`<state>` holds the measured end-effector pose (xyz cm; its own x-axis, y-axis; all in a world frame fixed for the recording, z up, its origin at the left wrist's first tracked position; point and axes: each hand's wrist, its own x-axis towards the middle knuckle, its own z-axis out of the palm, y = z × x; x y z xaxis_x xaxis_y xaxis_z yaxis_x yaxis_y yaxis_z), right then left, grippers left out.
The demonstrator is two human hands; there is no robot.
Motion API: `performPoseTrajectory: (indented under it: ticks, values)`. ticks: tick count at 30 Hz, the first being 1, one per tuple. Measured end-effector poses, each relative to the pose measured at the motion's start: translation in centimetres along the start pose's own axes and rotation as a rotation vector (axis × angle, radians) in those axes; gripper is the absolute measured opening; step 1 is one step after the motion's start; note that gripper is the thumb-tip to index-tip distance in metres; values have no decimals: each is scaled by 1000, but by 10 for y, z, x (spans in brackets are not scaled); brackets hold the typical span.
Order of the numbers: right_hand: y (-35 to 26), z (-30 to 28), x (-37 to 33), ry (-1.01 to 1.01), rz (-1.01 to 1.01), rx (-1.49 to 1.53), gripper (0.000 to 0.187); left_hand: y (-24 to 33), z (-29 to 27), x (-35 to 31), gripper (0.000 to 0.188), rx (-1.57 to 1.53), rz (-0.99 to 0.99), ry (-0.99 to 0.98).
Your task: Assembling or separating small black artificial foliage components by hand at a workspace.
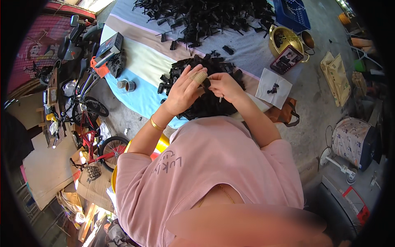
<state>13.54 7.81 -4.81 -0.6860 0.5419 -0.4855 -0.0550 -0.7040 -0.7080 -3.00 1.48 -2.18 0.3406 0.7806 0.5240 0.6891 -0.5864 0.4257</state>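
My left hand [184,91] is raised over a heap of small black plastic parts [214,108], with beige wrapping [199,78] around some fingers. Between my hands is a small black plastic part [206,82], held at the left hand's fingers. My right hand [225,87] pinches at the same part with thumb and forefinger. A thin pale tip [221,99] pokes out below the right hand's curled fingers; its kind cannot be made out. A far larger pile of black plastic parts [201,20] covers the back of the cloth-covered table.
Right of the heap, a white paper sheet [263,88] bears a few black bits. A phone [286,59] leans on a brass-coloured pot [284,35], near a blue basket [294,14]. At left are a glass jar [130,86], a box [110,46] and a red bicycle [91,140].
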Motion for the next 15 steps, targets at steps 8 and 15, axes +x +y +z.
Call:
performPoseTrajectory:
  ticks: [8,15]
  values:
    - [3,15,-17,-195,100,3,13,20,-22,5,56,-167,-65,-43]
    - [4,12,-25,129,-198,-338,21,25,-5,0,33,-1009,-721,339]
